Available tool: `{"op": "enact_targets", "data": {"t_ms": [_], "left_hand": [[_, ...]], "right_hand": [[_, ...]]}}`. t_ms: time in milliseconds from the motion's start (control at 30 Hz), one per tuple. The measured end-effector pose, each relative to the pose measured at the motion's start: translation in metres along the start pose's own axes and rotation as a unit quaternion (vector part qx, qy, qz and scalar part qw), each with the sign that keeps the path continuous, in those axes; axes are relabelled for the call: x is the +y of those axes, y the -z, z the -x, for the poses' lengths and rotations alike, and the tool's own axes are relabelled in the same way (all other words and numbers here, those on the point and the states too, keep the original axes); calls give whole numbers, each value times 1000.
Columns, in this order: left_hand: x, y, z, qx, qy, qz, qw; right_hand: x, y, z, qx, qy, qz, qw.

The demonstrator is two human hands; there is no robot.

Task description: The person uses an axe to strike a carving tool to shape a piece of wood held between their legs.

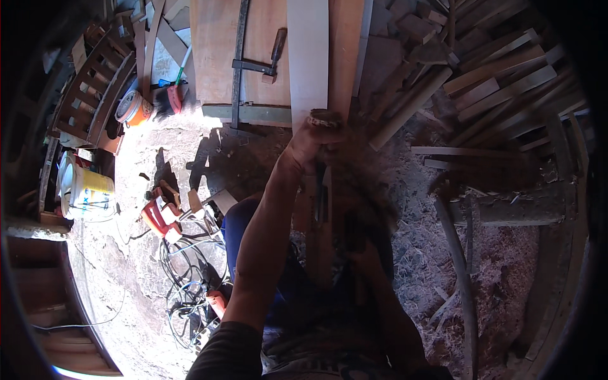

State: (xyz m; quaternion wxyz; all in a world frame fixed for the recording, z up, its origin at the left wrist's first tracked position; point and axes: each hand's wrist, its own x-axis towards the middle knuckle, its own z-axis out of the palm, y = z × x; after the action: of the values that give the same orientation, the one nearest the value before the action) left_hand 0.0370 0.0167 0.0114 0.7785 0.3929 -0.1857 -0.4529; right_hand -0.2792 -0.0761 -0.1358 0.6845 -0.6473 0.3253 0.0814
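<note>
My left hand (309, 144) is closed around an upright chisel (322, 190). The round, frayed-looking top of its handle shows above my fist, and its dark metal blade points down toward me. Beneath the blade, a narrow wooden piece (319, 256) lies between my legs. My right hand (366, 258) is lower and to the right, in deep shadow by my right thigh. Its fingers look curled around something dark that I cannot make out.
Ahead, a bar clamp (239, 63) lies across a wooden panel (212, 57), with a pale board (308, 57) alongside. Power tools, including a red one (158, 218), and tangled cables (183, 304) lie left. Buckets (92, 190) stand farther left; stacked timber (500, 76) fills the far right.
</note>
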Motion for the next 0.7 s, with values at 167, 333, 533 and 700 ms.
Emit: {"op": "enact_targets", "data": {"t_ms": [167, 333, 533, 700], "left_hand": [[0, -33, 23, 210, -231, -344, 885], [-23, -40, 32, 239, -327, -279, 871], [-27, -34, 33, 260, -326, -243, 876], [-28, -19, 31, 298, -324, -280, 853]], "right_hand": [[-7, -4, -1, -1, 11, -17, 1000], [-7, -3, -1, -15, -8, -42, 999], [1, -4, -3, -19, 67, -52, 996], [8, -2, -3, 0, 64, -22, 998]]}}
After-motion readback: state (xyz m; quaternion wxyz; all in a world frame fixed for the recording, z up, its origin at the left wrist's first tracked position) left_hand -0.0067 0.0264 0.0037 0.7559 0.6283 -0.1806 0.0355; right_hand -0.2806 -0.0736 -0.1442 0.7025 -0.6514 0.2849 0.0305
